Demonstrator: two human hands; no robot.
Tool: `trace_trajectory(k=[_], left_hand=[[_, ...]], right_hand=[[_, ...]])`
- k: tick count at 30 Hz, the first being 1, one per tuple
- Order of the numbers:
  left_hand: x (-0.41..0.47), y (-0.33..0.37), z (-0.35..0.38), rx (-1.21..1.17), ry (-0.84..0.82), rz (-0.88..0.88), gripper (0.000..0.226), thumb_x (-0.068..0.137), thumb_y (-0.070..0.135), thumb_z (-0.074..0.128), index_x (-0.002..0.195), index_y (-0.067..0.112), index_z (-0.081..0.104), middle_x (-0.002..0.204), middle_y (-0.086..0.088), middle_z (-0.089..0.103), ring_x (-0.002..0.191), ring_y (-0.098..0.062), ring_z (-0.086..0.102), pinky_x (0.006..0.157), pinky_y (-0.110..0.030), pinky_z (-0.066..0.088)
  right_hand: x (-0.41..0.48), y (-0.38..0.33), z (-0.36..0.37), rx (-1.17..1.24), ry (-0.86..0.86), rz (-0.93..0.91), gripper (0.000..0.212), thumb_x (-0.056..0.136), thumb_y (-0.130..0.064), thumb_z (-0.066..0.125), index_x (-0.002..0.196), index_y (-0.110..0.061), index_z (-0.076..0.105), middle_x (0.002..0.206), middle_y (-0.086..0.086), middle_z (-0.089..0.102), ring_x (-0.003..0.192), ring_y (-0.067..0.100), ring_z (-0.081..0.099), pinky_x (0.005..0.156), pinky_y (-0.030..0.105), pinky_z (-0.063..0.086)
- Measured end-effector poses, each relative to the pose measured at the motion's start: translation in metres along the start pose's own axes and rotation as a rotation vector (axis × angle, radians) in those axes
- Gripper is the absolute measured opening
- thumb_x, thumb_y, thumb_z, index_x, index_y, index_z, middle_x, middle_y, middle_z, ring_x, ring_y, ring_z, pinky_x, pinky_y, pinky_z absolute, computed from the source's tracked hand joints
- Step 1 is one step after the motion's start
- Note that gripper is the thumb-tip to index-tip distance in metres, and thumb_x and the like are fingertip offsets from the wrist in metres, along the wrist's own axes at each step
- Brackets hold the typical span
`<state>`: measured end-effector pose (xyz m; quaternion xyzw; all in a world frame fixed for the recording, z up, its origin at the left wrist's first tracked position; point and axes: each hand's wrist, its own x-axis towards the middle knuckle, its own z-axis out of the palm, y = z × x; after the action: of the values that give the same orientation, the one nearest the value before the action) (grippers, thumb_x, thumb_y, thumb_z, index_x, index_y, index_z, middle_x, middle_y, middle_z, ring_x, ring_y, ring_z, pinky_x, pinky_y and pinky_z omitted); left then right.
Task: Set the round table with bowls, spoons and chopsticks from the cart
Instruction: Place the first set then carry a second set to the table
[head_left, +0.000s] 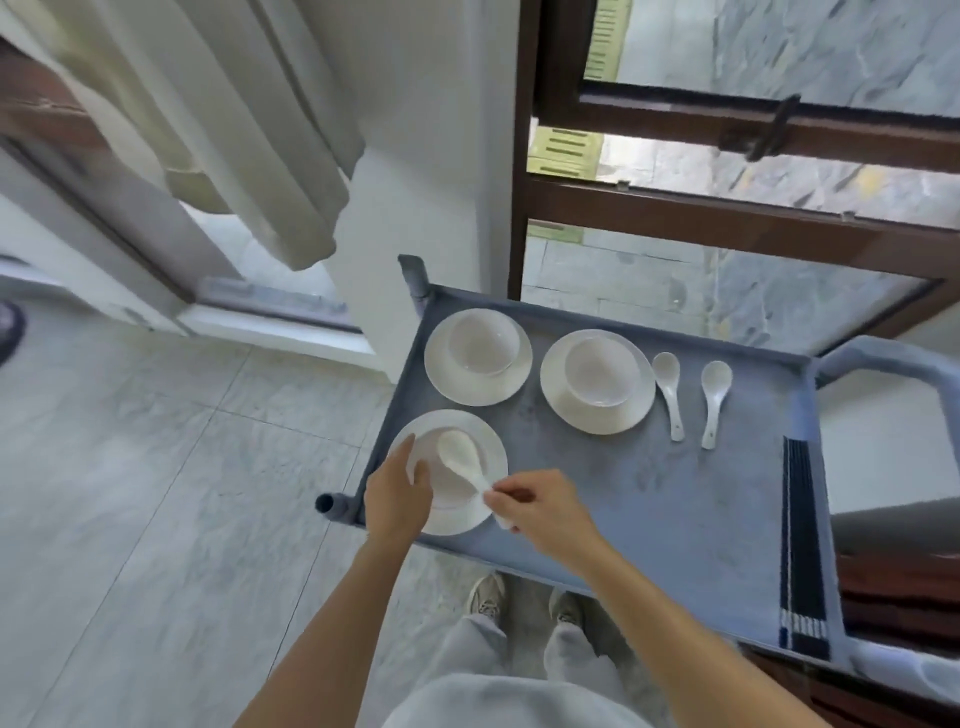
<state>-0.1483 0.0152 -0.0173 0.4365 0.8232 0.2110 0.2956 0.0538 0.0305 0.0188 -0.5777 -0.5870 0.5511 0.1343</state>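
A grey cart (649, 499) stands in front of me. Its near left corner holds a white bowl on a saucer (488, 447). My left hand (397, 493) grips that bowl's left rim. My right hand (540, 506) pinches the handle of a white spoon (460, 457), whose scoop lies inside the bowl. Two more bowls on saucers (478, 356) (597, 382) sit at the cart's far side. To their right lie two loose white spoons (669, 392) (714, 400). Dark chopsticks (802, 545) lie along the right edge.
A white pillar (426, 171) and a brown window frame (727, 213) stand behind the cart. A curtain (234, 130) hangs at the upper left. Pale tiled floor (156, 493) spreads to the left. My shoes (524, 603) are under the cart's near edge. Dark wooden furniture (904, 597) sits at the right.
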Motion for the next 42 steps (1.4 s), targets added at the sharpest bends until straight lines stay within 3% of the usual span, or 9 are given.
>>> trace_trajectory(k=[4, 9, 14, 20, 25, 30, 37, 40, 42], left_hand=[[-0.001, -0.002, -0.002, -0.025, 0.014, -0.072, 0.043, 0.105, 0.016, 0.047, 0.147, 0.016, 0.054, 0.122, -0.014, 0.072, 0.112, -0.035, 0.065, 0.085, -0.032, 0.044], [-0.003, -0.001, -0.006, -0.119, 0.042, -0.132, 0.036, 0.100, 0.011, 0.054, 0.135, 0.012, 0.064, 0.123, -0.012, 0.072, 0.114, -0.033, 0.067, 0.094, -0.037, 0.050], [-0.004, 0.001, -0.004, -0.094, 0.075, -0.122, 0.028, 0.099, 0.013, 0.053, 0.121, 0.012, 0.071, 0.113, -0.010, 0.075, 0.108, -0.032, 0.069, 0.085, -0.031, 0.048], [-0.017, 0.055, 0.018, 0.040, 0.300, 0.197, 0.030, 0.098, 0.013, 0.059, 0.126, 0.010, 0.069, 0.122, -0.011, 0.074, 0.113, -0.033, 0.067, 0.099, -0.046, 0.049], [-0.052, 0.144, 0.101, -0.129, -0.081, 0.397, 0.021, 0.099, 0.017, 0.061, 0.115, 0.011, 0.072, 0.103, -0.005, 0.077, 0.089, -0.023, 0.071, 0.076, -0.026, 0.045], [-0.107, 0.210, 0.203, -0.101, -0.501, 0.335, 0.025, 0.099, 0.017, 0.061, 0.117, 0.007, 0.075, 0.111, -0.011, 0.078, 0.105, -0.024, 0.072, 0.091, -0.029, 0.050], [-0.151, 0.235, 0.276, -0.042, -0.653, 0.177, 0.031, 0.100, 0.018, 0.057, 0.125, 0.006, 0.072, 0.120, -0.011, 0.075, 0.114, -0.026, 0.068, 0.097, -0.033, 0.053], [-0.158, 0.239, 0.289, -0.059, -0.655, 0.125, 0.028, 0.098, 0.016, 0.059, 0.115, 0.000, 0.074, 0.106, -0.019, 0.076, 0.103, -0.031, 0.071, 0.092, -0.047, 0.056], [-0.161, 0.243, 0.292, -0.078, -0.659, 0.092, 0.026, 0.098, 0.016, 0.060, 0.114, 0.002, 0.074, 0.105, -0.016, 0.078, 0.098, -0.027, 0.073, 0.088, -0.044, 0.059]], right_hand=[[0.019, -0.004, 0.018, -0.135, -0.041, 0.071, 0.026, 0.087, -0.038, 0.073, 0.077, -0.015, 0.080, 0.070, 0.004, 0.076, 0.058, 0.008, 0.061, 0.059, 0.029, 0.051], [0.026, -0.002, 0.035, -0.096, -0.041, 0.158, 0.028, 0.082, -0.041, 0.080, 0.067, -0.017, 0.078, 0.061, -0.003, 0.076, 0.054, 0.005, 0.072, 0.063, 0.020, 0.055], [0.032, 0.000, 0.048, -0.244, -0.033, 0.105, 0.055, 0.082, -0.059, 0.075, 0.053, -0.012, 0.070, 0.057, 0.003, 0.073, 0.053, 0.010, 0.068, 0.067, 0.025, 0.053], [0.024, 0.022, 0.014, -0.241, 0.079, 0.102, 0.063, 0.090, -0.059, 0.062, 0.061, -0.004, 0.062, 0.057, 0.012, 0.064, 0.057, 0.026, 0.058, 0.061, 0.035, 0.045], [-0.007, 0.085, -0.081, -0.225, 0.517, 0.276, 0.022, 0.095, -0.032, 0.065, 0.098, -0.014, 0.077, 0.097, 0.009, 0.077, 0.096, 0.030, 0.070, 0.079, 0.036, 0.050], [-0.059, 0.149, -0.158, -0.275, 0.726, 0.476, 0.035, 0.100, -0.024, 0.060, 0.131, -0.008, 0.064, 0.128, 0.015, 0.065, 0.118, 0.034, 0.062, 0.097, 0.041, 0.050], [-0.089, 0.191, -0.188, -0.272, 0.676, 0.623, 0.011, 0.100, -0.013, 0.054, 0.098, -0.008, 0.063, 0.106, 0.013, 0.067, 0.103, 0.036, 0.064, 0.073, 0.037, 0.043], [-0.091, 0.196, -0.191, -0.301, 0.668, 0.587, 0.011, 0.100, -0.014, 0.054, 0.100, -0.007, 0.062, 0.105, 0.014, 0.066, 0.097, 0.033, 0.063, 0.068, 0.034, 0.037], [-0.092, 0.198, -0.193, -0.326, 0.664, 0.569, 0.013, 0.101, -0.013, 0.053, 0.102, -0.005, 0.063, 0.106, 0.015, 0.067, 0.095, 0.032, 0.064, 0.067, 0.034, 0.036]])
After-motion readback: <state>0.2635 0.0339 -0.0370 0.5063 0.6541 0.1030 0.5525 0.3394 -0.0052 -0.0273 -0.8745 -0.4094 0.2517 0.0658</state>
